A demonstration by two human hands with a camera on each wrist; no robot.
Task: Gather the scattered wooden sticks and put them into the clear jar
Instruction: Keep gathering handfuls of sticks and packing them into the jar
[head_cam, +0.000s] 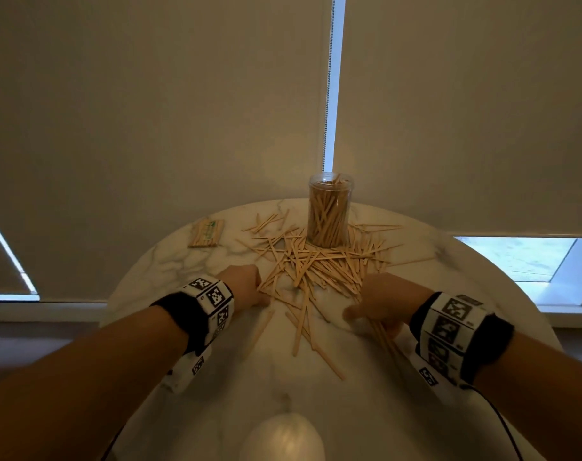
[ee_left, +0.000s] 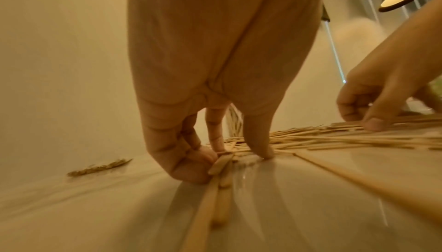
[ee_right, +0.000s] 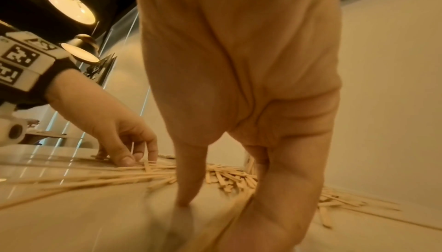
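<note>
A clear jar (head_cam: 329, 211), upright and partly filled with wooden sticks, stands at the far side of the round marble table (head_cam: 156, 261). Scattered wooden sticks (head_cam: 316, 264) lie in a heap in front of it and reach toward me. My left hand (head_cam: 259, 296) is at the heap's near left edge; in the left wrist view its curled fingers (ee_left: 191, 161) and thumb pinch a few sticks (ee_left: 222, 163) against the tabletop. My right hand (head_cam: 366, 322) is at the near right edge and grips a small bundle of sticks (head_cam: 382, 334) between thumb and fingers (ee_right: 282, 199).
A flat packet of sticks (head_cam: 207, 233) lies at the far left of the table. A pale rounded object (head_cam: 286, 437) sits at the near edge below my arms. Closed blinds hang right behind the table. The table's rim curves close behind the jar.
</note>
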